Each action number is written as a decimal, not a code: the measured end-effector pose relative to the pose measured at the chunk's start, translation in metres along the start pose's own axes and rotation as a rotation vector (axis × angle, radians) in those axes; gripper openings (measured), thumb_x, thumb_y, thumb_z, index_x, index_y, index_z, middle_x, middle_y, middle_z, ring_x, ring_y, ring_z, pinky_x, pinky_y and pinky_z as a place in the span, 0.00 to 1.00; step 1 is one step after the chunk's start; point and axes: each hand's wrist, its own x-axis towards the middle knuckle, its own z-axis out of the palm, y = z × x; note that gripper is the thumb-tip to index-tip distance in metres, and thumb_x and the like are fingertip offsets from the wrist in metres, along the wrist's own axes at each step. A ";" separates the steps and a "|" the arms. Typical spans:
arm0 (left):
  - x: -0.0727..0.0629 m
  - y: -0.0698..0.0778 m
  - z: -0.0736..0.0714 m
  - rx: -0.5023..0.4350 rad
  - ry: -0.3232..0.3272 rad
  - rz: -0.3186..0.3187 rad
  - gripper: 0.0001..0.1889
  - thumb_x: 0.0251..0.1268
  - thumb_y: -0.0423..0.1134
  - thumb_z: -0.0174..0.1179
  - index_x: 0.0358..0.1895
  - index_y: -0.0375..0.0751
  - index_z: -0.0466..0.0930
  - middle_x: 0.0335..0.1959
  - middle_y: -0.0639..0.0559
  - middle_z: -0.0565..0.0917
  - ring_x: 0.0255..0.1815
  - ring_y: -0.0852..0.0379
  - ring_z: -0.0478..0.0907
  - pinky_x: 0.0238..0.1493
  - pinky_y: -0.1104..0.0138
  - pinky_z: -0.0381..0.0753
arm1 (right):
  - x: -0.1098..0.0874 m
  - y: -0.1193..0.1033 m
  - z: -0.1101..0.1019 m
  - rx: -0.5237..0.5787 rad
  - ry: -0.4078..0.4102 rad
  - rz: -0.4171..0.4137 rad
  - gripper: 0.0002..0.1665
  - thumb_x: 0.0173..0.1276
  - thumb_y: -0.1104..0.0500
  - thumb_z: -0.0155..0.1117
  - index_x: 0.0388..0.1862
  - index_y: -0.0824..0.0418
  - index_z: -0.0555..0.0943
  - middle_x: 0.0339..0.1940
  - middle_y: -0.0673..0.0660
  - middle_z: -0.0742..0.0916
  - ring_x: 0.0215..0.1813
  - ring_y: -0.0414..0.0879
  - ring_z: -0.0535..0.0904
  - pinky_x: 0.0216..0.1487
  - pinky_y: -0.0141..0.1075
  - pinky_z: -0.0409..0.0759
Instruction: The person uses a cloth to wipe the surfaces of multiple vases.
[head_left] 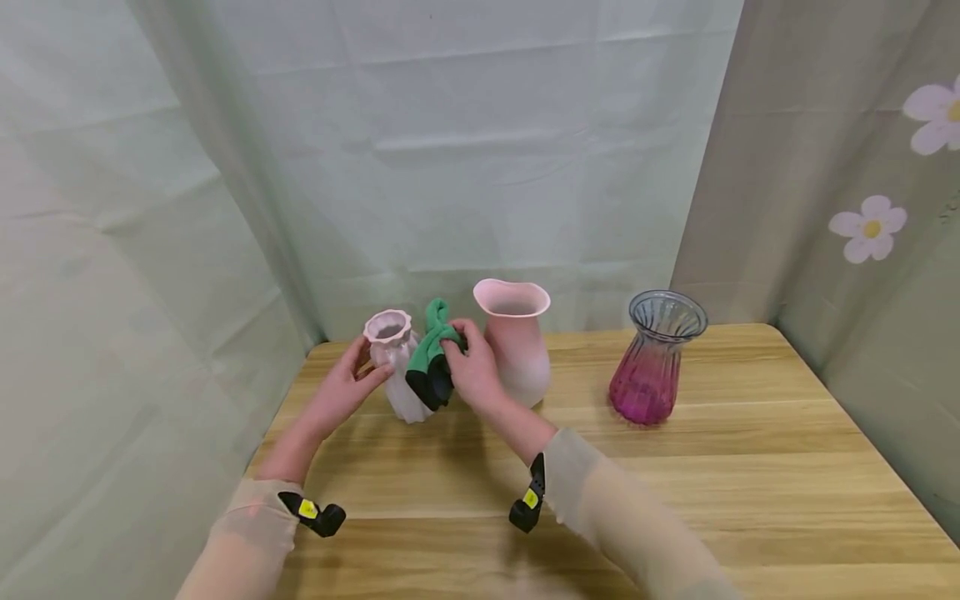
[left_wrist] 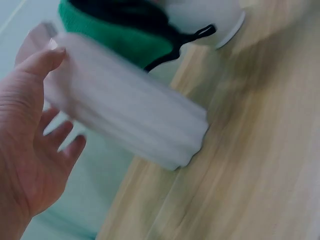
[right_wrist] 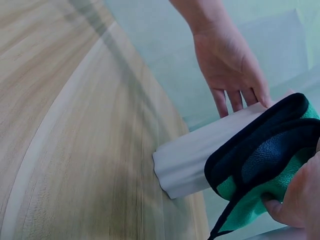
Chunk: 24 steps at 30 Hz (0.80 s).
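Observation:
A pale ribbed vase [head_left: 403,398] with a scalloped rim stands on the wooden table at the left. My left hand [head_left: 347,393] holds it near the neck, thumb on the front and fingers round the far side; the lower fingers hang apart from the wall in the left wrist view. Beside the vase, my right hand [head_left: 474,368] grips a bunched green cloth [head_left: 429,348] with black edging. A thin black loop [left_wrist: 176,49] dangles from the cloth. In the right wrist view the cloth overlaps the upper part of the vase.
A pink-to-white vase [head_left: 519,358] with a flared, wavy mouth stands just behind my right hand. Further right is a ribbed glass vase [head_left: 649,375], clear above and magenta below. The wooden table [head_left: 735,483] backs onto pale curtains [head_left: 487,167].

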 end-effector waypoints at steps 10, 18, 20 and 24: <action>-0.003 0.012 0.026 -0.005 0.264 -0.087 0.49 0.66 0.53 0.70 0.78 0.33 0.51 0.73 0.36 0.61 0.71 0.40 0.64 0.71 0.47 0.68 | 0.001 0.006 0.002 0.039 -0.015 0.014 0.10 0.78 0.63 0.58 0.55 0.62 0.78 0.53 0.57 0.84 0.57 0.49 0.76 0.59 0.42 0.78; -0.001 0.014 0.026 0.027 0.275 -0.090 0.46 0.67 0.53 0.70 0.76 0.31 0.55 0.71 0.35 0.64 0.70 0.39 0.66 0.69 0.48 0.72 | 0.000 0.007 0.002 0.037 -0.012 0.017 0.10 0.78 0.63 0.59 0.55 0.61 0.78 0.54 0.56 0.84 0.58 0.49 0.76 0.60 0.43 0.77; -0.001 0.014 0.023 0.029 0.249 -0.073 0.44 0.68 0.53 0.69 0.76 0.31 0.57 0.72 0.36 0.64 0.71 0.38 0.66 0.69 0.47 0.71 | 0.001 0.007 0.002 0.037 -0.015 0.018 0.10 0.78 0.63 0.58 0.56 0.61 0.78 0.54 0.56 0.84 0.58 0.49 0.76 0.60 0.43 0.77; -0.002 0.011 0.014 0.054 0.166 0.004 0.37 0.72 0.49 0.65 0.77 0.36 0.62 0.72 0.38 0.67 0.73 0.37 0.65 0.70 0.44 0.69 | 0.000 0.006 0.003 0.047 -0.029 0.021 0.10 0.79 0.63 0.58 0.56 0.61 0.77 0.55 0.56 0.83 0.59 0.49 0.76 0.61 0.44 0.77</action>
